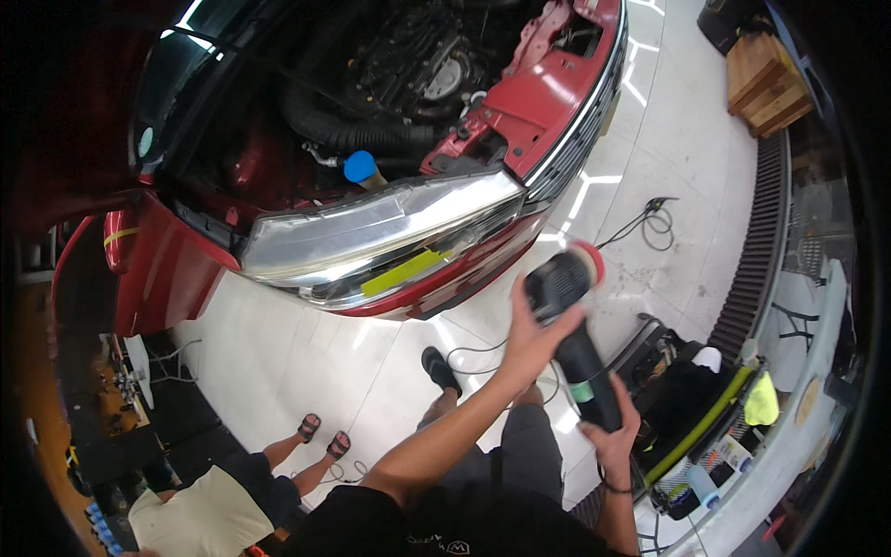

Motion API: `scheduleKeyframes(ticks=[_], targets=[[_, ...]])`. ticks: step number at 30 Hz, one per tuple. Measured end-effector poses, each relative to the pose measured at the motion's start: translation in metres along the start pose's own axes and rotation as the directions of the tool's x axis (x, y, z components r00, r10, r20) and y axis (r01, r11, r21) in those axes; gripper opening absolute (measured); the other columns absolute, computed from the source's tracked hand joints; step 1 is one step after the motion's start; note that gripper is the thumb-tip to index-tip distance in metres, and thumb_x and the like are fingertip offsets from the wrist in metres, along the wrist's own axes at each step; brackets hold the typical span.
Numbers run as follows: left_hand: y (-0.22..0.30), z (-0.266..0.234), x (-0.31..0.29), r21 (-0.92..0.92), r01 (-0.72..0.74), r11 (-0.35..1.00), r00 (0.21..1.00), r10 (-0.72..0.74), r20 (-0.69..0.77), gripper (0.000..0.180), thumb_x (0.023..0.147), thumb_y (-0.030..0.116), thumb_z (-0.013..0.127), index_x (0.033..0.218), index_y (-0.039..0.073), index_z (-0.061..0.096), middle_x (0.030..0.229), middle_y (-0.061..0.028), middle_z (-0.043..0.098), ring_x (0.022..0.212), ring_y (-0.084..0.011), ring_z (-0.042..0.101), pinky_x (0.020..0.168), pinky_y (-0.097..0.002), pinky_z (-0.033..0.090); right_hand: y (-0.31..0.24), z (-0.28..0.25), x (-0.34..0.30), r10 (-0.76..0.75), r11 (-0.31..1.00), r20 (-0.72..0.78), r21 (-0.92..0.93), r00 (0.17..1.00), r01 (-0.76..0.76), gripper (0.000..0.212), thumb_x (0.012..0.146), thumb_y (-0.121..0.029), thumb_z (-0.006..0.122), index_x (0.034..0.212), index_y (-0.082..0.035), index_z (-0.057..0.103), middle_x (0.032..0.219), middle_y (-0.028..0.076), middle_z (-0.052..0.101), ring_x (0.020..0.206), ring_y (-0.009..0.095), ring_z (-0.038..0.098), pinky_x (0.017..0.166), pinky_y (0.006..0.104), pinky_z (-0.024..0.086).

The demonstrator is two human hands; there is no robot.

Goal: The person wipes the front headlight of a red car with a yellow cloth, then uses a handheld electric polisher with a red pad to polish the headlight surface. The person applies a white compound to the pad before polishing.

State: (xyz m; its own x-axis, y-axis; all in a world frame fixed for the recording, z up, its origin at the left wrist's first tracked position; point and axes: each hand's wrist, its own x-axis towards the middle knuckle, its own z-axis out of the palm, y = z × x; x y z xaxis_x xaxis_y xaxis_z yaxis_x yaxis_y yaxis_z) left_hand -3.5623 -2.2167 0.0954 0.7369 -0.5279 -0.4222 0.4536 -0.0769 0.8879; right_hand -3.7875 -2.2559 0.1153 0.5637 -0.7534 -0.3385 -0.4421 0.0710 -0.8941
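Both my hands hold a black electric polisher (577,357) with a round red-edged pad (588,263) at its far end. My left hand (538,342) is wrapped round the head of the tool, thumb across its body. Lower down, my right hand (616,429) grips the rear end of the handle. The tool is in the air to the right of a red car's headlight (380,232), apart from it. A yellow-green strip of tape (406,273) runs along the lower part of that headlight. The pad's working face is turned away and cannot be seen fully.
The car's bonnet is up over the engine (418,74), where a blue cap (359,167) shows. A power cable (478,349) lies on the floor by my feet. Another person (209,511) is at the lower left. To the right are a loaded cart (687,399) and wooden blocks (768,82).
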Motion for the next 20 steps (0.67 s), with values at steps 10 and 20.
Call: scheduleKeyframes(ticks=[10, 20], targets=[[0.011, -0.165, -0.164, -0.829, 0.312, 0.465, 0.881, -0.469, 0.068, 0.08, 0.092, 0.069, 0.045, 0.118, -0.005, 0.061, 0.1, -0.0183, 0.068, 0.09, -0.0353, 0.068, 0.086, -0.0476, 0.057, -0.008, 0.003, -0.163, 0.292, 0.795, 0.252, 0.472, 0.923, -0.38, 0.046, 0.098, -0.033, 0.06, 0.135, -0.006, 0.063, 0.102, 0.02, 0.068, 0.089, 0.031, 0.07, 0.075, 0.0385, 0.057], [0.052, -0.297, -0.217, -0.797, -0.161, 0.582, 0.987, 0.082, -0.14, 0.08, 0.096, 0.07, 0.035, 0.127, -0.001, 0.055, 0.108, -0.0204, 0.066, 0.087, -0.0325, 0.067, 0.078, -0.0441, 0.059, -0.24, 0.001, -0.233, 0.045, 0.991, 0.615, -0.125, 0.787, 0.041, 0.034, 0.097, -0.013, 0.053, 0.128, -0.008, 0.067, 0.101, 0.012, 0.074, 0.098, 0.018, 0.07, 0.085, 0.033, 0.054]])
